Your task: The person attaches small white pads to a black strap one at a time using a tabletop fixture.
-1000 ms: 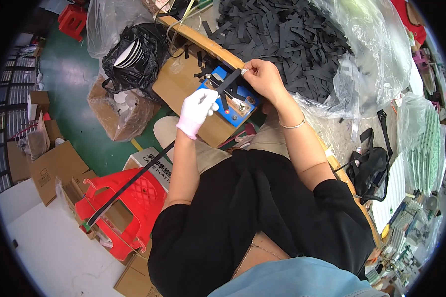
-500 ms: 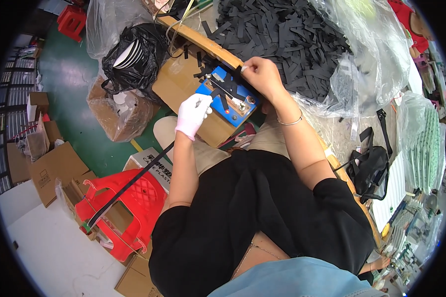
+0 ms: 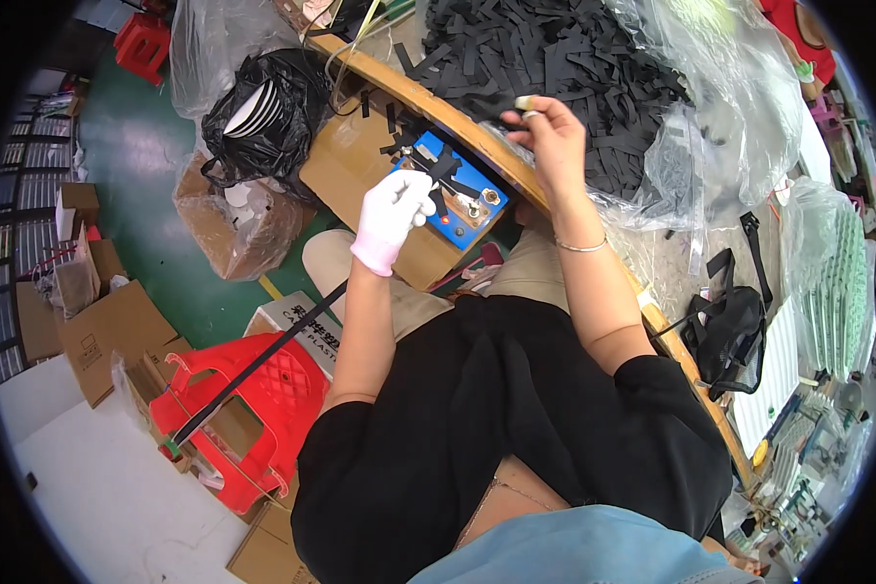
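The left hand (image 3: 392, 216), in a white glove, pinched a long black strap (image 3: 263, 362) against the small blue device (image 3: 455, 192) on a cardboard box, the strap trailing down past the red stool (image 3: 263, 428). The right hand (image 3: 547, 131), bare, was lifted over the pile of cut black strips (image 3: 545, 58) on the bench (image 3: 457, 122), fingers curled around something small and pale. Feeding the strap straight and flat under the device looked best, I judged.
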{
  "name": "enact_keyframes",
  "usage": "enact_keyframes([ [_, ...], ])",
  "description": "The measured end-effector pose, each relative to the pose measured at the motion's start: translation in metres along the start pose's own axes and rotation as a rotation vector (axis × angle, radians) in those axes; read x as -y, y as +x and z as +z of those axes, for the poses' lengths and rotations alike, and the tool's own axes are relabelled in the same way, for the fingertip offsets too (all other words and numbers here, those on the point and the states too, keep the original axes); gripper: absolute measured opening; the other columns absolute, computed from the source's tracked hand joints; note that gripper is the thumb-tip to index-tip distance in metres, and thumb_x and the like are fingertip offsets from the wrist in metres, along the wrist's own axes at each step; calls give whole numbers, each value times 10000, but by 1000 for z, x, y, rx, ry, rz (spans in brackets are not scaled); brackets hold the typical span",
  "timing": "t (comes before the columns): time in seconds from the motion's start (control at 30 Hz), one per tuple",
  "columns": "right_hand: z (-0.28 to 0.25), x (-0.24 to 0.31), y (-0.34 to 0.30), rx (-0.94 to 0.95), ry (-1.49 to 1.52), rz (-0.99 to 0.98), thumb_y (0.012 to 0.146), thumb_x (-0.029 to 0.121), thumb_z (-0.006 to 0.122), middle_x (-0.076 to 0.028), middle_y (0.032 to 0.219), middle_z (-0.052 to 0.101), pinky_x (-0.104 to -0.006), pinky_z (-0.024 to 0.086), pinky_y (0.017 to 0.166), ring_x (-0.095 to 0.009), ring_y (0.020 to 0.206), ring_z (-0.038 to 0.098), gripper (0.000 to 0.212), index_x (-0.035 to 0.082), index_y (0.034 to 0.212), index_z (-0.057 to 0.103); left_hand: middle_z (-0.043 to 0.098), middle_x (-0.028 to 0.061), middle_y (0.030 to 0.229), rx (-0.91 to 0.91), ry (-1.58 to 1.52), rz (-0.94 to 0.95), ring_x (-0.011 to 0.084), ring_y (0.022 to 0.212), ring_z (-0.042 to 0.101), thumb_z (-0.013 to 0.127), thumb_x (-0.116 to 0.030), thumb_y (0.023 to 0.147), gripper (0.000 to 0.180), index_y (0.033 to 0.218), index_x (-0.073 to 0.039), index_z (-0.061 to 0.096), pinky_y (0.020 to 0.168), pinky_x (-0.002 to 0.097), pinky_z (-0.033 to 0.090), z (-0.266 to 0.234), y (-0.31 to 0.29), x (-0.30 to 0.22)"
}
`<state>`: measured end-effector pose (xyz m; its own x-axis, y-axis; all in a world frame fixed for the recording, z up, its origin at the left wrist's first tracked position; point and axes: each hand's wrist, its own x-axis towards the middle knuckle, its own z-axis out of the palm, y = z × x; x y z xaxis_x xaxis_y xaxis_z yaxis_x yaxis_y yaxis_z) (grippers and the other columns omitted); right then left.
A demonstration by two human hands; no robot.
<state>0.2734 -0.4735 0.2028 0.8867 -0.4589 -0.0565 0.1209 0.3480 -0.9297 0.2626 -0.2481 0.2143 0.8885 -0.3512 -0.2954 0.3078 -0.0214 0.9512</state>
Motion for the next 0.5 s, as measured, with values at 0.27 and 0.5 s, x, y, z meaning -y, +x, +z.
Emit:
enact_keyframes([
  [0.27,-36,18,30,-129,112,-140,824,8,535,-127,916,623,-231,497,668,-171,799,614,258,-102,1057,552,567,-9,650,-78,34,-14,25,529,454,556,-207,870,164,904,-50,592,474,158,331,-10,-15,0],
  [0.5,-39,22,29,-197,-601,-456,697,182,735,-292,1340,284,-384,365,947,-322,1221,368,583,82,1225,507,559,-29,642,-67,33,23,10,522,444,556,-257,877,202,896,-60,592,460,150,311,-13,-18,4],
])
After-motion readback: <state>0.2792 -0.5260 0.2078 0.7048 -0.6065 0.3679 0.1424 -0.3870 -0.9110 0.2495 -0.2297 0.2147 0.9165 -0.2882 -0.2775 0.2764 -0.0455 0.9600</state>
